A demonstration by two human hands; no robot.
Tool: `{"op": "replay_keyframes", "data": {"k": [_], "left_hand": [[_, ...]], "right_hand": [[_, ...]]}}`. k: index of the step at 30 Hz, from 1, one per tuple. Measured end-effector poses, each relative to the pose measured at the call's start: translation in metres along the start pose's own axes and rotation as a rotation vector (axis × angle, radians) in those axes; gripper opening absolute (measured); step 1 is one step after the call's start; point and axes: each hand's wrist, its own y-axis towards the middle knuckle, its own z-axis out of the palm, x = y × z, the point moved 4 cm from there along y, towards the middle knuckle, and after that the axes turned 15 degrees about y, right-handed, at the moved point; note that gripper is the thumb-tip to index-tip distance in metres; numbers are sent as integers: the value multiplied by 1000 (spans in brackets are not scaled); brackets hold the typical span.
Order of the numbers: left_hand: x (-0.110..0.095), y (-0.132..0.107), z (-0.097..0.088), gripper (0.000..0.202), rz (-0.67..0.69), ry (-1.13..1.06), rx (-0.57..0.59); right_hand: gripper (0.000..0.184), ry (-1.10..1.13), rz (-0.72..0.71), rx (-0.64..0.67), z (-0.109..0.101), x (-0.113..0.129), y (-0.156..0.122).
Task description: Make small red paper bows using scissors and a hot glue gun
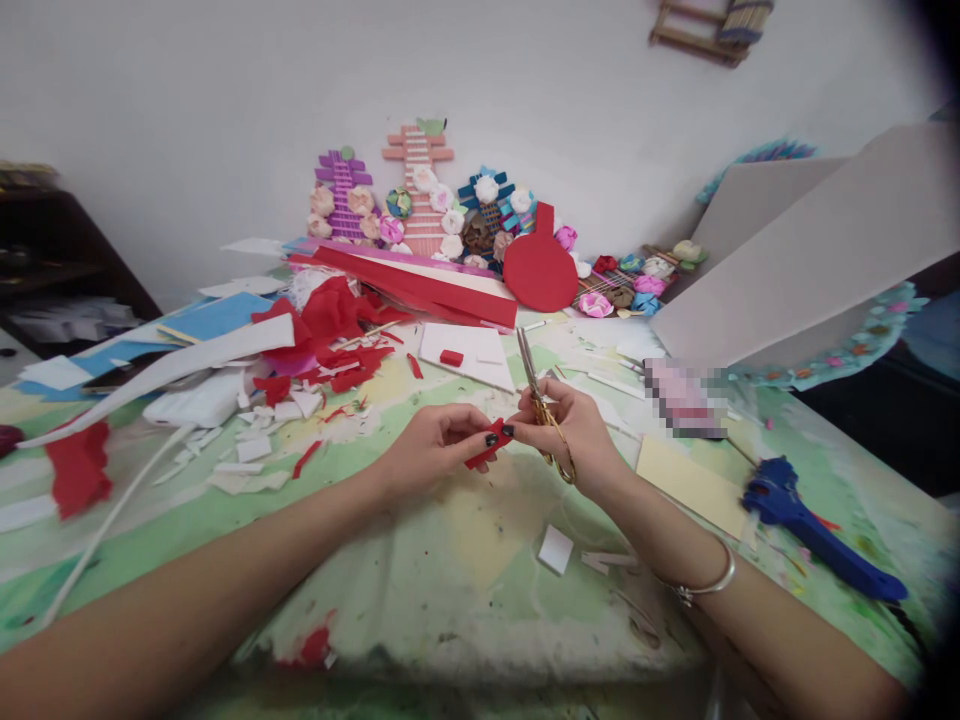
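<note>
Between the thumbs and fingers of both hands is a small red piece [480, 459], perhaps paper or cloth. My left hand [439, 440] pinches it from the left. On its other side, my right hand [574, 425] grips it with thumb and fingertip. Gold-handled scissors [531, 368] also hang in my right hand, blades pointing up and away from the red piece. Just beyond the hands, a white board [472, 372] carries a small red block [451, 357]. A white square [556, 549] lies nearer to me, below my right hand.
Red and white scraps [255, 450] litter the left side, with a white cable [112, 530]. A blue glue gun [825, 535] and a yellow sheet [697, 487] lie right. Behind stand paper-flower crafts [420, 200], a red round shape [541, 270] and a large grey board [795, 250].
</note>
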Motion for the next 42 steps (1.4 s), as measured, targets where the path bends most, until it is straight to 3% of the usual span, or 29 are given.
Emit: {"op": "replay_keyframes", "data": {"k": [5,9,13,21,42], "left_hand": [[-3,2,-9,21,43,-29,-84],[-3,3,-16,20,60,-62,-162],[-4,3,-19,24,79,-49,-172],[-4,3,-17,24,81,-47,-157],[-4,3,-17,24,66,-43,-170]], "right_hand": [[27,-94,3,79,0,14,-3],[32,-259,-16,231,4,19,-4],[36,-438,-43,273,7,15,-3],[35,-511,-99,276,8,10,-3],[45,-506,-85,235,8,14,-2]]}}
